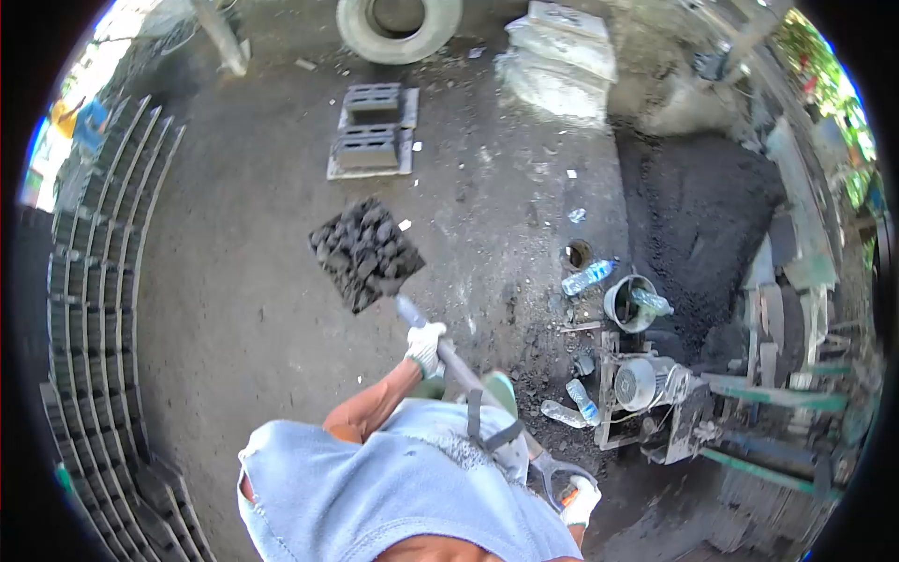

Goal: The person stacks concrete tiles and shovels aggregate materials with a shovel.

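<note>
A long-handled shovel [459, 367] slants across my body, its blade out in front over the floor. Dark, damp clumps of mix [367, 251] heap on the blade and hide most of its surface. My left hand [428, 349], in a white glove, wraps around the shaft a little behind the blade. Lower right, beside my hip, my gloved right hand [581, 501] grips the D-shaped handle at the shovel's end.
Ahead lie two grey hollow blocks [367, 150] on boards, a tire [398, 42] and white sacks [562, 61]. Stacked blocks [98, 309] line the left. On the right are a dark pile [693, 215], a bucket [618, 304], plastic bottles [588, 277] and a motor [641, 382].
</note>
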Motion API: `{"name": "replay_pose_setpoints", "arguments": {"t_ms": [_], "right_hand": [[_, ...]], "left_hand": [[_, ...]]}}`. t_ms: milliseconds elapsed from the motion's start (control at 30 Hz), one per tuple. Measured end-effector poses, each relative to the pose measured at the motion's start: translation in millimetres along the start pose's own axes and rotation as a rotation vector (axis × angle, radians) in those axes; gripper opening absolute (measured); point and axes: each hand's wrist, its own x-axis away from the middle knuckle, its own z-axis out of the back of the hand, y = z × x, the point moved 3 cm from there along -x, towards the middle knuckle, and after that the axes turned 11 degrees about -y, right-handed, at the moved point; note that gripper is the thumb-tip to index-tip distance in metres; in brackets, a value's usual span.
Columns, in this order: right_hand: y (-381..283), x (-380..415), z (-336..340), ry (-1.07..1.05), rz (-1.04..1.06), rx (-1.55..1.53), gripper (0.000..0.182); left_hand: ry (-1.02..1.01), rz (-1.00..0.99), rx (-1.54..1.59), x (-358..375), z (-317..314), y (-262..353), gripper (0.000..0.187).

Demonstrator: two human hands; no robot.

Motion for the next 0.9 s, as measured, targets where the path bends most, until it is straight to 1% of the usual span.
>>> {"name": "replay_pose_setpoints", "arguments": {"t_ms": [33, 67, 100, 167, 233, 267, 333, 367, 400, 433, 467, 500, 567, 600, 633, 700, 733, 800, 833, 867, 900], "right_hand": [[-23.5, -6.6, -21.5, -0.040, -0.015, 0.019, 0.008], [-27.3, -31.0, -28.6, -0.082, -0.059, -0.035, 0.006], [-42.2, -45.1, -47.3, -0.074, -0.039, -0.035, 0.006], [-73.3, -76.7, -80.7, -0.103, -0.069, -0.031, 0.005], [-108.3, -98.3, -111.6, -0.169, -0.024, 0.035, 0.004], [-129.6, -116.4, -130.8, -0.201, 0.016, 0.057, 0.003], [-147.8, -176.3, -159.5, -0.143, 0.315, 0.064, 0.003], [-164.3, -193.4, -168.0, -0.097, 0.281, 0.049, 0.004], [-189.0, -204.6, -189.2, -0.144, 0.159, 0.017, 0.004], [-215.9, -213.1, -203.9, -0.194, 0.037, 0.005, 0.005], [-229.5, -232.5, -212.1, -0.184, -0.005, -0.042, 0.005], [-263.7, -234.3, -235.4, -0.201, 0.158, 0.138, 0.007], [-303.9, -242.4, -268.5, -0.180, 0.153, 0.063, 0.010], [-328.2, -240.2, -294.6, -0.197, 0.095, 0.069, 0.010], [-333.7, -264.3, -309.4, -0.172, 0.029, 0.048, 0.010], [-356.5, -281.5, -346.0, -0.263, 0.093, 0.022, 0.009], [-366.0, -287.3, -363.8, -0.238, 0.056, 0.048, 0.008], [-375.1, -315.0, -404.2, -0.201, 0.093, 0.017, 0.008], [-375.5, -318.4, -403.8, -0.170, 0.093, 0.026, 0.008], [-368.3, -344.0, -405.6, -0.226, 0.169, 0.035, 0.010], [-399.9, -320.9, -427.0, -0.215, 0.160, 0.075, 0.012]], "left_hand": [[0.072, -0.072, 0.027, 5.7, -27.4, 27.2, 0.024], [0.026, -0.086, -0.020, 4.9, -47.0, 51.5, 0.023], [0.066, -0.067, -0.003, -18.9, -52.3, 59.8, 0.022], [0.123, -0.020, -0.066, -55.7, -72.9, 84.4, 0.024], [0.112, -0.032, 0.014, -83.2, -89.8, 105.2, 0.023], [0.087, -0.046, 0.055, -100.9, -107.9, 117.2, 0.022], [0.100, -0.107, 0.040, -135.8, -140.6, 142.8, 0.023], [0.131, -0.073, 0.034, -158.9, -147.3, 155.3, 0.027], [0.113, -0.057, 0.090, -163.7, -166.6, 174.9, 0.028], [0.112, -0.032, 0.054, -178.7, -176.8, 193.0, 0.029], [0.130, -0.060, 0.075, -190.4, -185.5, 205.8, 0.029], [0.137, -0.096, 0.100, -207.4, -199.1, 223.4, 0.030], [0.213, -0.119, 0.120, -233.4, -211.0, 233.4, 0.029], [0.135, -0.099, 0.099, -236.0, -227.5, 257.0, 0.027], [0.262, -0.115, 0.091, -239.6, -247.7, 276.9, 0.027], [0.088, -0.130, 0.201, -322.8, -230.2, 282.8, 0.026], [0.203, -0.103, 0.127, -303.4, -262.4, 318.1, 0.024], [0.110, -0.072, 0.106, -360.8, -268.5, 349.4, 0.025], [0.082, -0.031, 0.102, -376.1, -268.9, 348.9, 0.025], [0.174, -0.041, 0.030, -360.6, -298.6, 380.7, 0.026], [0.180, -0.077, 0.026, -365.3, -314.1, 395.1, 0.025]]}}
